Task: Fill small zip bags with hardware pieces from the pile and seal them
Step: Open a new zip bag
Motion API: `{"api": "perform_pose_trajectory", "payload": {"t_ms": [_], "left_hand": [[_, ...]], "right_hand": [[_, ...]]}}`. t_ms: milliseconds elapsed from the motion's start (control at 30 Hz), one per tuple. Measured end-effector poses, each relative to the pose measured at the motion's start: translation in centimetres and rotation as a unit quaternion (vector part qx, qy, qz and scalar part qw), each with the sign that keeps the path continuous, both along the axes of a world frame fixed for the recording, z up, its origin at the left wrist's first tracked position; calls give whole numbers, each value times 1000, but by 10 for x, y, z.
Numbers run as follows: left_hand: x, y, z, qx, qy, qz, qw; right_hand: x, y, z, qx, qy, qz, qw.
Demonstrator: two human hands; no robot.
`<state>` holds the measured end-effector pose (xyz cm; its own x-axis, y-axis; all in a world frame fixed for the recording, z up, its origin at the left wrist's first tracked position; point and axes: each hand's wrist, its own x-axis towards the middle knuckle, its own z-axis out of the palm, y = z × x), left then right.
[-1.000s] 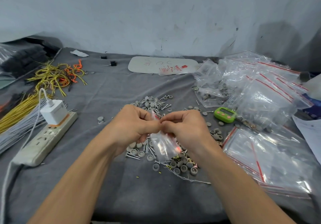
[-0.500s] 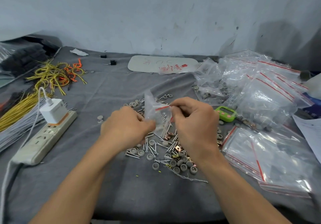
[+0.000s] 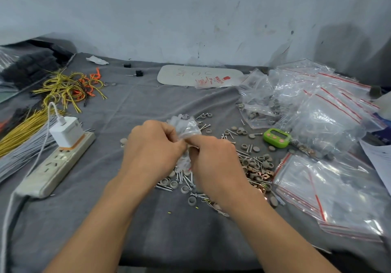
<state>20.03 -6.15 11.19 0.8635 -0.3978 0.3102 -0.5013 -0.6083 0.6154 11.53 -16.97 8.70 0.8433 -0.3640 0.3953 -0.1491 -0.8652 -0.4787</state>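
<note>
A small clear zip bag [image 3: 187, 129] is pinched between my left hand [image 3: 151, 145] and my right hand [image 3: 213, 160], just above the middle of the grey cloth. Its top sticks up past my fingers and is blurred; its lower part hangs between my palms. The pile of hardware [image 3: 251, 164], grey round caps, screws and copper clips, lies under and to the right of my hands. Empty zip bags with red strips [image 3: 330, 192] lie flat at the right. Filled bags [image 3: 260, 111] sit further back on the right.
A white power strip [image 3: 55, 167] with a charger plugged in lies at the left, beside bundles of yellow and grey wires [image 3: 23, 137]. A green timer [image 3: 276, 137] sits right of the pile. A white board [image 3: 198, 78] lies at the back, against the wall.
The bag hung down from my fingertips, then was turned upward. My hands have now closed together around it, and it sits bunched between them.
</note>
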Motion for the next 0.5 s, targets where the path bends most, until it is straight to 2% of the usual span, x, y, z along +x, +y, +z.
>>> {"api": "perform_pose_trajectory", "payload": {"t_ms": [100, 167, 200, 233, 267, 300, 333, 367, 400, 433, 467, 500], "left_hand": [[-3, 2, 2, 48, -61, 5, 997], [-3, 3, 5, 84, -114, 39, 989], [-4, 2, 5, 88, -128, 45, 987], [-6, 2, 6, 91, -139, 44, 985], [-9, 0, 5, 95, -155, 37, 983], [-13, -1, 4, 99, -171, 28, 980], [-16, -3, 2, 99, -184, 19, 978], [-19, -5, 1, 97, -193, 10, 976], [-21, -6, 0, 94, -199, 2, 975], [-23, -8, -1, 92, -204, -5, 975], [-24, -11, -1, 89, -208, -9, 974], [-27, -14, -1, 86, -214, -13, 973]], "right_hand": [[4, -13, 1, 94, 55, -30, 994], [8, -18, 4, 248, 32, -54, 967], [9, -19, 6, 371, 1, -54, 927], [10, -19, 9, 503, -36, -38, 863], [10, -19, 13, 622, -73, -15, 779], [9, -19, 16, 711, -105, 4, 695], [8, -21, 18, 763, -127, 13, 633], [5, -22, 19, 788, -143, 20, 598], [4, -22, 18, 793, -159, 23, 588], [4, -22, 16, 782, -177, 21, 597], [4, -21, 14, 762, -190, 17, 619], [3, -19, 12, 726, -194, 14, 660]]}}
